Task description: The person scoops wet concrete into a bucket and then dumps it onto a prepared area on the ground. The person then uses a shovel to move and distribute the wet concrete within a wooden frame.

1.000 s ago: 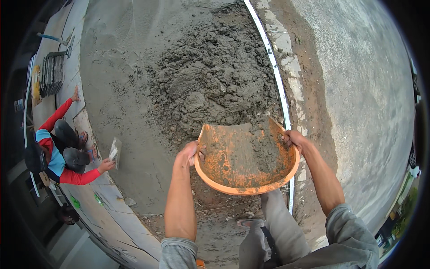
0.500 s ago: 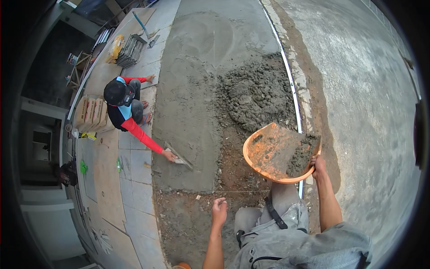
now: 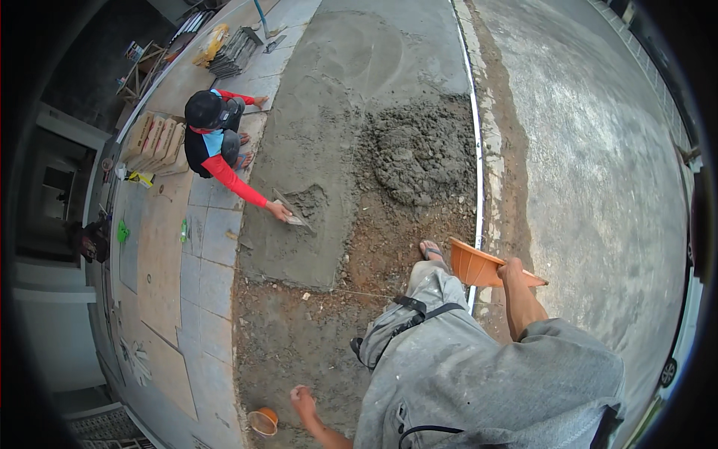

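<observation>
Nearest: left hand [image 3: 304,402] low over bare ground, fingers loosely bent, nothing seen in them. Small orange container [image 3: 263,421] just beside it, to the left, apart from the fingers.

A little farther, at right: right hand [image 3: 511,269] closed on the upper edge of the orange pan [image 3: 479,266]; some fingertips are hidden. The pan hangs to the right of the wearer's sandalled foot [image 3: 431,250], across the line of the white edge strip [image 3: 479,179]; whether it touches strip or ground, cannot tell.

Step in hand, as judged: one-handed handling of the pan, clear of the wet heap. The next move seems to call for a firm right grip and control of the tilt, with the left hand free to steady the rim.

Pan, appearance: tipped steeply, seen almost edge-on; visible face orange with fine lines, no thick mix showing on it. Other face hidden.

Farther: rough grey concrete heap [image 3: 422,150], lumpy, left of the strip. To its left and slightly nearer, a co-worker's hand [image 3: 278,211] holds a flat trowel [image 3: 294,217] on smoother wet concrete. Farther still, far left: stacked grey slabs [image 3: 236,52].
</observation>
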{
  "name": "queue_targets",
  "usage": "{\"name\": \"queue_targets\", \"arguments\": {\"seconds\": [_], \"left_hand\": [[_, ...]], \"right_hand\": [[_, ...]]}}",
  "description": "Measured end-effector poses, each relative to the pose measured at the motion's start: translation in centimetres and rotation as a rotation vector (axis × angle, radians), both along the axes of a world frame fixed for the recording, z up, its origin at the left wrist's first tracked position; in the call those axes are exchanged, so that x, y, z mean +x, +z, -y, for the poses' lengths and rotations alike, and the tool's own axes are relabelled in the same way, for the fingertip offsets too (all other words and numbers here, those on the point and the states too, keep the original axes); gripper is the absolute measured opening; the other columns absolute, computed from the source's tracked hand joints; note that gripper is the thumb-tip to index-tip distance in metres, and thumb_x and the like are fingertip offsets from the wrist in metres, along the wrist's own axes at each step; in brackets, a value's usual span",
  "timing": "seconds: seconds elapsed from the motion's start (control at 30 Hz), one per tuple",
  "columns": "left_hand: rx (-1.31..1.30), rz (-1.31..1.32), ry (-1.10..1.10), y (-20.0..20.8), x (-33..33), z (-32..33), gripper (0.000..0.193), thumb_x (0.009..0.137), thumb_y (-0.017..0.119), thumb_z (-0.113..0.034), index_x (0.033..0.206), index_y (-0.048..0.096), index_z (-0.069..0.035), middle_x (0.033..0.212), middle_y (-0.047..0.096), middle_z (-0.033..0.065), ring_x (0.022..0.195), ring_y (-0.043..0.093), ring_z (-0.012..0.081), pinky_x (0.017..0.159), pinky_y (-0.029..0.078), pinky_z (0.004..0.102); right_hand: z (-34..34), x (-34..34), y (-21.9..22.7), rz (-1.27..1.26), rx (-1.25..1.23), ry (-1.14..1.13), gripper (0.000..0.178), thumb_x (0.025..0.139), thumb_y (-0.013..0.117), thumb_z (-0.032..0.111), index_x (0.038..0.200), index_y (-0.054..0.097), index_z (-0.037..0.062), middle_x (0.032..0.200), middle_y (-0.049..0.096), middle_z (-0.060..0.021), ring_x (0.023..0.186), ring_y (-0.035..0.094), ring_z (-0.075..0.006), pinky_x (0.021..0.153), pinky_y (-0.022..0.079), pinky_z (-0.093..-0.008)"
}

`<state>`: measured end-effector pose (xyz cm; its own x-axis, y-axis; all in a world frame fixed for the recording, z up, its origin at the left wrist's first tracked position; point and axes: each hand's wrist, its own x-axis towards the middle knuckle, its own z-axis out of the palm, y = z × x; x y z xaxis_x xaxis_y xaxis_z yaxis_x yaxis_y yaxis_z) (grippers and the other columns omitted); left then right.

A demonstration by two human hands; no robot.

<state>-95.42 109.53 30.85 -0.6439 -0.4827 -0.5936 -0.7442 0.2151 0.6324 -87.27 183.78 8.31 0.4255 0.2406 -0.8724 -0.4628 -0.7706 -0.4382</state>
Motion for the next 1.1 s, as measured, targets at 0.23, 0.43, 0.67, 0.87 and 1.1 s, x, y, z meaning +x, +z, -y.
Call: {"name": "queue_targets", "arguments": {"seconds": [0.23, 0.43, 0.67, 0.87, 1.1], "left_hand": [[-0.270, -0.639, -1.351, 25.1, -18.3, -38.8, 0.028, 0.087, 0.056, -0.019, 0.108, 0.052, -0.002, 0.108, 0.057, 0.0164, 0.103, 0.053, 0.0347, 0.089, 0.042, 0.0395], [-0.613, -0.544, -2.069, 37.1, -21.9, -51.0, 0.025, 0.085, 0.055, -0.016, 0.106, 0.056, -0.003, 0.105, 0.060, 0.0108, 0.102, 0.057, 0.0228, 0.083, 0.044, 0.0325], [-0.535, -0.280, -2.008, 30.5, -30.8, -55.8, 0.029, 0.084, 0.057, -0.020, 0.108, 0.058, -0.004, 0.110, 0.059, 0.0117, 0.104, 0.057, 0.0238, 0.086, 0.045, 0.0335], [-0.440, -0.165, -1.761, 24.5, -37.9, -57.3, 0.033, 0.084, 0.059, -0.024, 0.110, 0.059, -0.004, 0.115, 0.058, 0.0126, 0.106, 0.058, 0.0247, 0.089, 0.045, 0.0344], [-0.453, 0.386, -0.929, 2.6, -45.2, -54.5, 0.038, 0.083, 0.061, -0.028, 0.112, 0.061, -0.005, 0.121, 0.058, 0.0136, 0.108, 0.058, 0.0257, 0.092, 0.046, 0.0354]], "right_hand": [[-3.2, -3.2, -0.1, -0.284, 0.067, 0.258, 0.025, 0.085, 0.048, 0.005, 0.109, 0.055, 0.0023, 0.107, 0.060, -0.0067, 0.091, 0.059, -0.0188, 0.081, 0.049, -0.0303], [1.9, -16.1, 2.1, -0.518, 0.154, 0.767, 0.023, 0.091, 0.040, 0.010, 0.111, 0.050, 0.0058, 0.108, 0.054, -0.0058, 0.091, 0.056, -0.0216, 0.079, 0.050, -0.0421], [4.4, -26.4, 1.6, -0.757, -0.060, 1.025, 0.017, 0.093, 0.038, 0.016, 0.103, 0.049, 0.0063, 0.097, 0.052, -0.0051, 0.084, 0.054, -0.0199, 0.076, 0.048, -0.0385], [1.0, -33.8, 6.5, -0.776, 0.003, 1.062, 0.018, 0.096, 0.036, 0.022, 0.096, 0.047, 0.0067, 0.089, 0.051, -0.0045, 0.078, 0.051, -0.0185, 0.072, 0.047, -0.0353], [2.8, -33.2, 4.5, -0.708, -0.135, 0.981, 0.026, 0.098, 0.035, 0.028, 0.088, 0.046, 0.0071, 0.078, 0.049, -0.0038, 0.071, 0.049, -0.0168, 0.069, 0.045, -0.0317]]}}
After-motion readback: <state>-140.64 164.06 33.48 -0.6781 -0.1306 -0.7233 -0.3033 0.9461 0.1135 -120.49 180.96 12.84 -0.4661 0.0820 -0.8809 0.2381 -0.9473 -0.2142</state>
